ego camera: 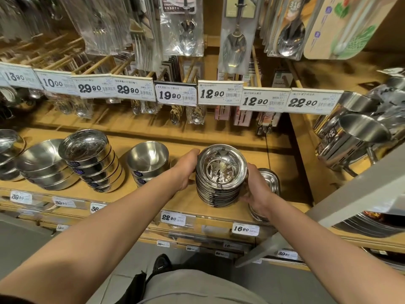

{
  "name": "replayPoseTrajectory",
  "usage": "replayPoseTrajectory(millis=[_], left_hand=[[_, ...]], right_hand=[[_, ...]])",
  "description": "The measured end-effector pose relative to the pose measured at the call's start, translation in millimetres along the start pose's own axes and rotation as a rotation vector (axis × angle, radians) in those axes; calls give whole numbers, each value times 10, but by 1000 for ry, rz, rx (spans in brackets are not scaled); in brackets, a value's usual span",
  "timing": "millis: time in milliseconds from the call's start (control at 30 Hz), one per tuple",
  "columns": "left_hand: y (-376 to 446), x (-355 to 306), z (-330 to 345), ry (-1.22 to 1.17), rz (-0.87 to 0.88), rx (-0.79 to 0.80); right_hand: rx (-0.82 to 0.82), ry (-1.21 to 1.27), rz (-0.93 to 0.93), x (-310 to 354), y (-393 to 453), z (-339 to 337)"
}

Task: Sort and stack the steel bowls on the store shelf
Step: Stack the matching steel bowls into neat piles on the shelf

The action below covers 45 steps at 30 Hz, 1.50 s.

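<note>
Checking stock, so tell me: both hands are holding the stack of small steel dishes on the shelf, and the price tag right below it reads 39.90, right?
Not quite. In the head view the left hand and right hand do hold the stack of small steel dishes on the shelf, but the price tag below reads 16.90.

Warm, bright overhead light w/ glare on steel bowls (pixel 221 170), strong fisheye bend, edges blurred
</note>
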<state>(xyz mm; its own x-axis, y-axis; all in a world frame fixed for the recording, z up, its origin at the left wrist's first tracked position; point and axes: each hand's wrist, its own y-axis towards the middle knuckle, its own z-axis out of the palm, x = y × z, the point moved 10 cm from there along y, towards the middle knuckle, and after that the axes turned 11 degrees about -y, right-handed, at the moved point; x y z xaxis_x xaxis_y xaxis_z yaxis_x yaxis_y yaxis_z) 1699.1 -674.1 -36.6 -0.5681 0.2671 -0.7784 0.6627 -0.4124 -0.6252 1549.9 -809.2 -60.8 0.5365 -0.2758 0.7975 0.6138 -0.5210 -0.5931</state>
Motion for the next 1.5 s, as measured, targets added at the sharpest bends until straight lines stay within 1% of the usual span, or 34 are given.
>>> replayPoseTrajectory(millis=[67,133,233,533,733,833,900,1033,1300,1500], left_hand=[[-58,-84,0,73,88,-13],[-106,-109,31,117,126,18],[-149,-98,47,158,113,50],[-132,-192,73,259,110,34],[-93,-212,53,274,99,19],[-90,-225,45,292,93,38],[-78,-253,42,313,103,30],[-40,-378,43,405,211,-13],[-35,-547,-13,683,420,-83],[-93,-667,4,800,511,-137]], right_hand=[[-36,-71,-37,48,-5,-36],[-55,-87,-61,95,-20,-53],[-57,-121,-72,169,-44,-43],[-67,-228,-38,271,-70,-52],[-70,-229,-10,259,-87,-61],[-67,-239,-9,251,-91,-70],[-98,-251,-31,270,-83,-96],[-218,-327,-99,372,-93,-164],[-290,-393,-153,403,-170,-221],[-339,-467,-211,520,-289,-294]])
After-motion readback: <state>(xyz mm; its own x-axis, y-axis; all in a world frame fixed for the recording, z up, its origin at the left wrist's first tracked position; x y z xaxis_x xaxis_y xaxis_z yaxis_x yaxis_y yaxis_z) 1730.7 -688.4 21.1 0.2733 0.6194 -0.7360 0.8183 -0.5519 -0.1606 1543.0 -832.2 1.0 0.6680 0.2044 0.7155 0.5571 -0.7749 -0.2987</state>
